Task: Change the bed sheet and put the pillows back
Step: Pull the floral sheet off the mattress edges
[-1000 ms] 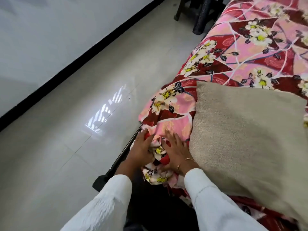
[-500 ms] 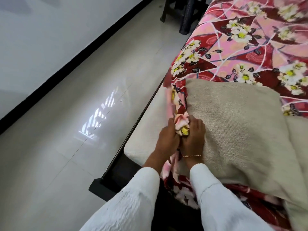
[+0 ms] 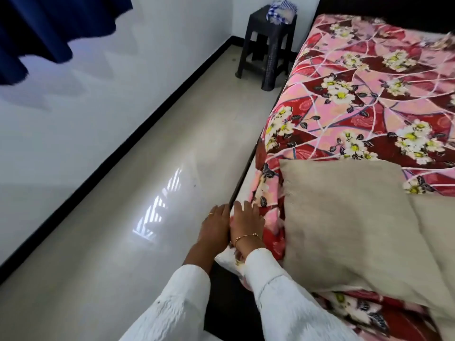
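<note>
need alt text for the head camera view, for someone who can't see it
Both hands, left hand and right hand, reach side by side to the near corner of a bed, at the edge of a red and pink floral bed sheet. A beige pillow lies on the sheet; a black stool stands by the wall.

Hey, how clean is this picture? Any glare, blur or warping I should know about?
Head view: window glare on the glossy floor, motion blur on the blue curtain and the white sleeves, wide-angle bending of the black skirting line; the floral sheet, beige pillow and both hands, left hand and right hand, read fairly sharp.
</note>
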`<state>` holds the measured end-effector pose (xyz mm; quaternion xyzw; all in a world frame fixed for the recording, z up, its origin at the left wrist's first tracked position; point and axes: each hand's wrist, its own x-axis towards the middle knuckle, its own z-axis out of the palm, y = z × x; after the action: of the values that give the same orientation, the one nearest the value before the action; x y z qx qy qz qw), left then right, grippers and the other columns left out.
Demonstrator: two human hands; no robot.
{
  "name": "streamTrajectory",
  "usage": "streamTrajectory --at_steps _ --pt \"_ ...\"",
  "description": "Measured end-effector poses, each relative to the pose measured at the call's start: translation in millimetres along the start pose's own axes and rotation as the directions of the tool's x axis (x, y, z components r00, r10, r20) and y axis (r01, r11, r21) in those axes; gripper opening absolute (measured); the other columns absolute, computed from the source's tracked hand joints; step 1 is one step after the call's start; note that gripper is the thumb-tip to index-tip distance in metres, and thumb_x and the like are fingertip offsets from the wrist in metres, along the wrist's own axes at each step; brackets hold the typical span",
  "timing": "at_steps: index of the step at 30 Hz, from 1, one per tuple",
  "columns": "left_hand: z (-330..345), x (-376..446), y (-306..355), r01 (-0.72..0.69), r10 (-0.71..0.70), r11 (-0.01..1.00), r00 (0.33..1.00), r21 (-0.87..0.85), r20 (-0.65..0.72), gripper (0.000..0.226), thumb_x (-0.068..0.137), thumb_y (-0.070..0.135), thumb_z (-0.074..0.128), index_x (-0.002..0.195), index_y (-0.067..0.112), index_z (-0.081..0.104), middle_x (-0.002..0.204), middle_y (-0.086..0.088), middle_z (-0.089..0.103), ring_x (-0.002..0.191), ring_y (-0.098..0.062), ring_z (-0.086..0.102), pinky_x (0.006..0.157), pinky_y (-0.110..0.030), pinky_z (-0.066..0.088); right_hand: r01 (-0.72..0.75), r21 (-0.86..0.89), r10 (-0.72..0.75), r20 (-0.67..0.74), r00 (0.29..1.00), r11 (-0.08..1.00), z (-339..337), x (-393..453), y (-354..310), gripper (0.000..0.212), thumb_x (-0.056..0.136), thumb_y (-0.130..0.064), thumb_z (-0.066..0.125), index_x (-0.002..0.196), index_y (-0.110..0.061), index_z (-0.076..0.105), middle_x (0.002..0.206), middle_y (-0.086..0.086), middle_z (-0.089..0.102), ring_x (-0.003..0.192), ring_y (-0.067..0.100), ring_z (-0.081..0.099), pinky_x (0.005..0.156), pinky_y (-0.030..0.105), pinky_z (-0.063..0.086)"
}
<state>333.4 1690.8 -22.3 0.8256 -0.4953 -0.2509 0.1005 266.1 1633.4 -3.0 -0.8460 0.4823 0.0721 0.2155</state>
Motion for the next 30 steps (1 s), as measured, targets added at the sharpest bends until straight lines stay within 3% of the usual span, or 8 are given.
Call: streamTrajectory --at_steps 3,6,12,19,25,27,30 --pt "-46 3 -27 -0.059 0.06 0.998 0.998 0.032 -0.031 0.061 0.097 0.018 0.043 0.149 0.011 0.012 0.156 -0.006 0.017 0.144 -0.022 0.013 0.116 -0.029 0.014 0.004 0.051 0.0 -0.09 0.996 0.999 -13 9 -44 0.052 0.092 -0.015 0.044 0.141 -0.02 0.028 0.147 0.009 0.027 0.14 0.029 0.016 0.108 0.041 0.028" --pt "-94 4 -57 -0.116 0.12 0.992 0.99 0.051 -0.069 0.061 0.096 0.009 0.041 0.149 0.015 0.012 0.156 -0.004 0.017 0.145 -0.022 0.011 0.116 -0.03 0.015 -0.013 0.084 0.025 -0.152 0.988 0.996 -20 16 -86 0.064 0.087 -0.017 0.054 0.144 -0.02 0.024 0.148 0.01 0.024 0.141 0.029 0.015 0.107 0.04 0.029" --pt "-163 11 -98 -0.18 0.188 0.979 0.978 0.097 -0.09 0.059 0.096 0.008 0.043 0.149 0.015 0.016 0.155 -0.005 0.02 0.144 -0.024 0.015 0.115 -0.035 0.02 -0.015 0.133 0.047 -0.24 0.97 0.991 -24 34 -153 0.062 0.088 -0.018 0.055 0.143 -0.02 0.027 0.149 0.011 0.027 0.139 0.03 0.021 0.107 0.042 0.032" --pt "-205 80 -86 -0.258 0.268 0.962 0.955 0.091 -0.129 0.057 0.096 0.011 0.041 0.148 0.013 0.017 0.155 -0.005 0.021 0.144 -0.023 0.015 0.115 -0.033 0.019 -0.054 0.166 0.11 -0.349 0.931 0.985 -66 94 -166 0.061 0.089 -0.017 0.056 0.143 -0.018 0.029 0.149 0.012 0.029 0.139 0.03 0.022 0.106 0.046 0.03" --pt "-223 186 -55 -0.382 0.386 0.92 0.921 0.084 -0.042 0.057 0.097 0.012 0.041 0.148 0.012 0.017 0.155 -0.006 0.022 0.143 -0.023 0.017 0.115 -0.033 0.021 -0.162 0.112 0.192 -0.376 0.907 0.981 -112 182 -138 0.06 0.088 -0.021 0.055 0.142 -0.02 0.029 0.145 0.013 0.033 0.135 0.031 0.029 0.105 0.043 0.032" --pt "-233 238 -38 -0.409 0.41 0.909 0.912 0.075 0.002 0.057 0.096 0.012 0.043 0.148 0.012 0.019 0.154 -0.006 0.025 0.142 -0.023 0.021 0.115 -0.034 0.023 -0.159 0.104 0.189 -0.44 0.878 0.982 -133 229 -126 0.059 0.08 -0.016 0.066 0.135 -0.013 0.044 0.131 0.018 0.048 0.122 0.035 0.045 0.093 0.045 0.044" --pt "-247 297 -12 -0.418 0.418 0.908 0.908 0.032 0.018 0.057 0.095 0.013 0.046 0.147 0.012 0.022 0.152 -0.005 0.028 0.14 -0.022 0.025 0.113 -0.032 0.026 -0.151 0.061 0.162 -0.486 0.859 0.987 -157 286 -107 0.059 0.046 -0.007 0.087 0.102 -0.008 0.068 0.094 0.017 0.067 0.083 0.033 0.066 0.059 0.039 0.055"
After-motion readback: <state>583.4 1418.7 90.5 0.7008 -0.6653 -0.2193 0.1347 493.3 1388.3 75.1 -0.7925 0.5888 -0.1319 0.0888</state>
